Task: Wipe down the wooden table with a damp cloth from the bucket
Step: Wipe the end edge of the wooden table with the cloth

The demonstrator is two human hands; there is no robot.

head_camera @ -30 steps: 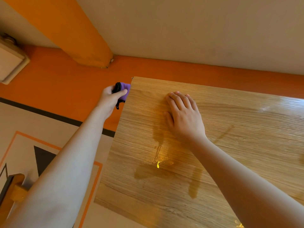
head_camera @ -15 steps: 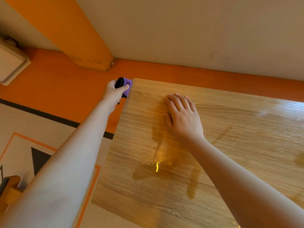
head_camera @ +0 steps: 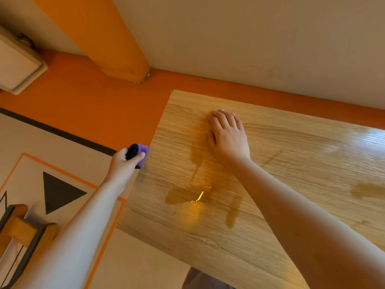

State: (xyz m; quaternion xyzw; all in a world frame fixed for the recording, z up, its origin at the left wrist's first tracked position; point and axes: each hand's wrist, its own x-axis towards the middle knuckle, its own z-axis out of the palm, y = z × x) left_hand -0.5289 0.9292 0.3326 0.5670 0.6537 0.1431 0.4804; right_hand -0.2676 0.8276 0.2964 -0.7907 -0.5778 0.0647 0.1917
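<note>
Pulled the purple cloth [head_camera: 143, 151] back from the far corner along the left edge of the worktop [head_camera: 295, 184]. Grips it bunched in the left hand [head_camera: 123, 166], cloth at the hand's 1 o'clock, touching that edge. Rests the right hand [head_camera: 229, 140] flat, fingers straight, on the worktop at the cloth's 2 o'clock. Wet patch [head_camera: 183, 196] at that hand's 7 o'clock.

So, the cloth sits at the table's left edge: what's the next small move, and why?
Probably draw the purple cloth along that edge toward the near corner. The left hand grips it against the side of the wooden table, the right hand lies flat on top, and the near stretch of edge lies ahead. The pooled water could follow.
</note>
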